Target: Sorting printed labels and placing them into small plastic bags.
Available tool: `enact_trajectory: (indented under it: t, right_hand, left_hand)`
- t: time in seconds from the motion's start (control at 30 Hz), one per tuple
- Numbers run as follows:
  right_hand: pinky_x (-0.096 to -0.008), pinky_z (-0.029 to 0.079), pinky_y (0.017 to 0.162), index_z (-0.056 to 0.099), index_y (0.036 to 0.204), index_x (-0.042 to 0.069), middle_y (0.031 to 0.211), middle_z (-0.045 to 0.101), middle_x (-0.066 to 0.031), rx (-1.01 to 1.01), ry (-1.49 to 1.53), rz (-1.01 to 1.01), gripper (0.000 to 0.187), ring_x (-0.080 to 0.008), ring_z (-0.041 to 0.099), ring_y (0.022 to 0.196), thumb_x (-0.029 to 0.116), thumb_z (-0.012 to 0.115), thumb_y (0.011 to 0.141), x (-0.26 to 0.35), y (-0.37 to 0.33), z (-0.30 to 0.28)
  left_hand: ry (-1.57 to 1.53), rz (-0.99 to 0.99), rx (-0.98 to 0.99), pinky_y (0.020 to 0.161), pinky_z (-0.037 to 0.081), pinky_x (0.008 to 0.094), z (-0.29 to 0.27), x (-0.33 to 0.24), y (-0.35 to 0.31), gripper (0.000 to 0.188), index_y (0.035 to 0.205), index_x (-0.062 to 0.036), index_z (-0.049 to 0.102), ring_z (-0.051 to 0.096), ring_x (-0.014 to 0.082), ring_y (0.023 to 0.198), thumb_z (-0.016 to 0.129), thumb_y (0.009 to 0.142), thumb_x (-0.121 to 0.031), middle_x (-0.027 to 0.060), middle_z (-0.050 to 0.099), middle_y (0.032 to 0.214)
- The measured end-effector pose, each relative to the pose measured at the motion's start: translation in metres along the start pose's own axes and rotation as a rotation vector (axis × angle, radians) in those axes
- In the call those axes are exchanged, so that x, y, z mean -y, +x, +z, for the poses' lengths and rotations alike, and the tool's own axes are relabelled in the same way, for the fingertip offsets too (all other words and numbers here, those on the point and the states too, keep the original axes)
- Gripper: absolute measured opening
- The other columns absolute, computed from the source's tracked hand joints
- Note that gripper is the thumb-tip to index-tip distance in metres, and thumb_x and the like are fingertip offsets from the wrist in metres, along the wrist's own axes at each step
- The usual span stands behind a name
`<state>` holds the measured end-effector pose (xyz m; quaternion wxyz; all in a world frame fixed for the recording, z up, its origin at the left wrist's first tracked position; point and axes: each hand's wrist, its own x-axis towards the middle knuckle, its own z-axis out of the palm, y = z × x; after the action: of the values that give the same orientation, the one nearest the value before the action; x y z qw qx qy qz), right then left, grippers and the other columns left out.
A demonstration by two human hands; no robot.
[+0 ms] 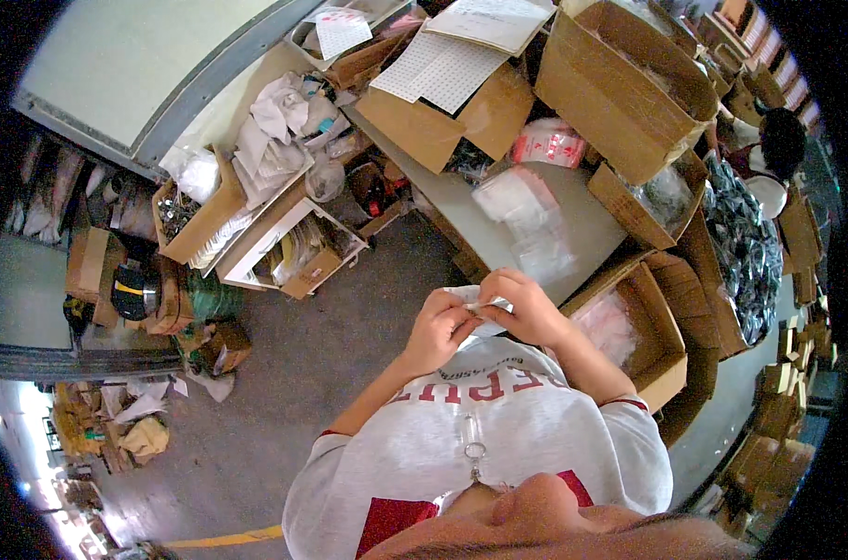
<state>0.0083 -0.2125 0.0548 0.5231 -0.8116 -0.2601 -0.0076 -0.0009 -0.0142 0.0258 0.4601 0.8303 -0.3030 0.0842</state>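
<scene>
Both my hands meet in front of my chest, at the near edge of the table. My left hand [433, 333] is closed, its thumb and fingers pinching a small, whitish see-through plastic bag [467, 294]. My right hand [525, 308] pinches the same bag from the other side, fingertips close to those of the left. Whether anything lies inside the bag is too small to make out. Just beyond my hands, a spread of clear plastic bags [526, 219] lies on the grey table [587, 219].
Right of me stands an open cardboard box [662, 350] with clear plastic in it. Beyond it, a carton holds many dark wrapped pieces [746, 252]. Papers [452, 70] cover a box at the table's far end. A person [769, 154] is at the far right.
</scene>
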Motion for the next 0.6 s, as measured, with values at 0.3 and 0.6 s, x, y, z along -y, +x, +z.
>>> enact_trajectory:
  t: [0.3, 0.6]
  right_hand:
    - [-0.0408, 0.043, 0.073, 0.051, 0.086, 0.007, 0.083, 0.057, -0.0075, 0.018, -0.234, -0.248, 0.023, -0.0315, 0.057, 0.081, -0.002, 0.065, 0.071, 0.006, 0.006, 0.007]
    - [-0.0378, 0.047, 0.077, 0.049, 0.096, 0.004, 0.091, 0.056, -0.0138, 0.012, 0.107, 0.028, 0.017, -0.0323, 0.057, 0.087, 0.004, 0.061, 0.084, -0.002, 0.011, -0.003]
  left_hand:
    - [0.011, 0.058, -0.009, 0.067, 0.045, 0.0384, 0.004, 0.003, -0.004, 0.016, 0.078, -0.0016, 0.065, 0.054, 0.0279, 0.077, 0.076, 0.069, -0.009, 0.0086, 0.054, 0.079]
    - [0.023, 0.169, 0.066, 0.074, 0.047, 0.0394, 0.006, 0.001, 0.001, 0.019, 0.083, -0.0034, 0.067, 0.057, 0.0307, 0.082, 0.076, 0.068, -0.011, 0.0104, 0.06, 0.084]
